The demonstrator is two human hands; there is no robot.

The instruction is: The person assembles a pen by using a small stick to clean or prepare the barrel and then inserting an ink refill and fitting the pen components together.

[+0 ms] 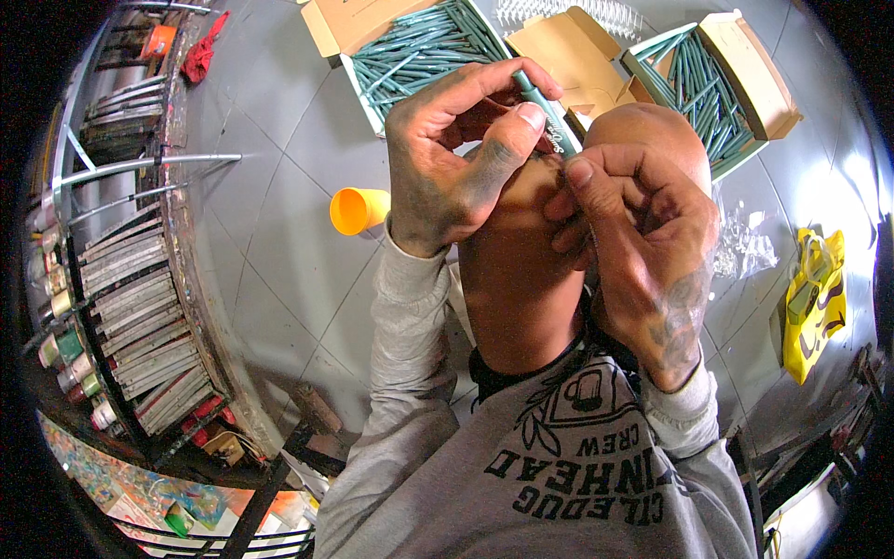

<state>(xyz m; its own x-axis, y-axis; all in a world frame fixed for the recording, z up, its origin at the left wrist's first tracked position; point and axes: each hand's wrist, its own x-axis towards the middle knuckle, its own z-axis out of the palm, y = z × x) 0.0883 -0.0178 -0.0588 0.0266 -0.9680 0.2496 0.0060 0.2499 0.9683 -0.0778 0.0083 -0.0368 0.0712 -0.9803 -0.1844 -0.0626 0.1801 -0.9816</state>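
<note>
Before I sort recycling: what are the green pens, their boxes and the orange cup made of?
Green pen held in the left hand: looks like smooth plastic with a slight sheen. Boxes: tan, matte cardboard with folded flaps. Orange cup: probably plastic, evenly coloured and smooth.

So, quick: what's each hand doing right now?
Left hand: closed on a green pen.
Right hand: fingers pinched at the pen's lower end; what they grip cannot be told.

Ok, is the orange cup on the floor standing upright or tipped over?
Tipped over. The orange cup lies on its side on the grey floor, its open mouth facing left, just beside the left hand.
</note>
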